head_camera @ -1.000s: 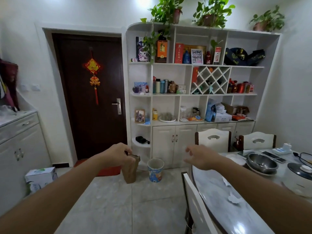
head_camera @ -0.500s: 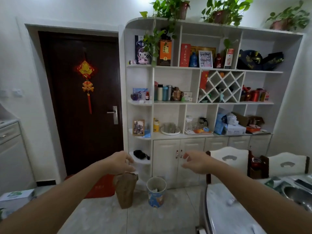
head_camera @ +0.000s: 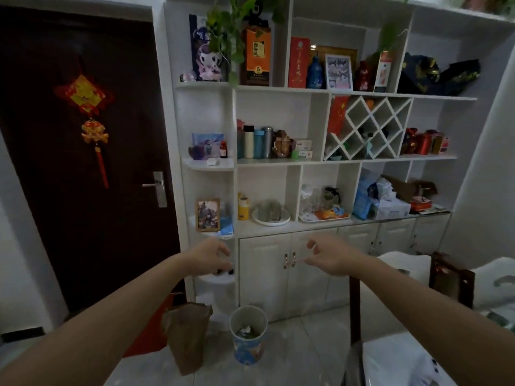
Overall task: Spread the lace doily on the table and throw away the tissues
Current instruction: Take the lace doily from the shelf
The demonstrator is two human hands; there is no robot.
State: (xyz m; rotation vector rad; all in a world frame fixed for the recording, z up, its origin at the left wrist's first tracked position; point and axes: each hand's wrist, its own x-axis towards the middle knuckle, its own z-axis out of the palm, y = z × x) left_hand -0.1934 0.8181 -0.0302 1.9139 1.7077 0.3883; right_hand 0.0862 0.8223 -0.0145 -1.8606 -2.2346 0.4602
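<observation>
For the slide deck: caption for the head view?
Both hands, left and right, held out empty above a floor bin beside a brown paper bag.

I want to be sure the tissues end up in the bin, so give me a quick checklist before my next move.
1. Waste bin upright and open: ok.
2. Rubbish already inside bin: ok.
3. Left hand holding a tissue: cannot tell, fingers curled.
4. Right hand empty: ok.
5. Brown paper bag clear of the bin: ok, beside it.
6. Doily spread on table: cannot tell, table mostly out of view.
</observation>
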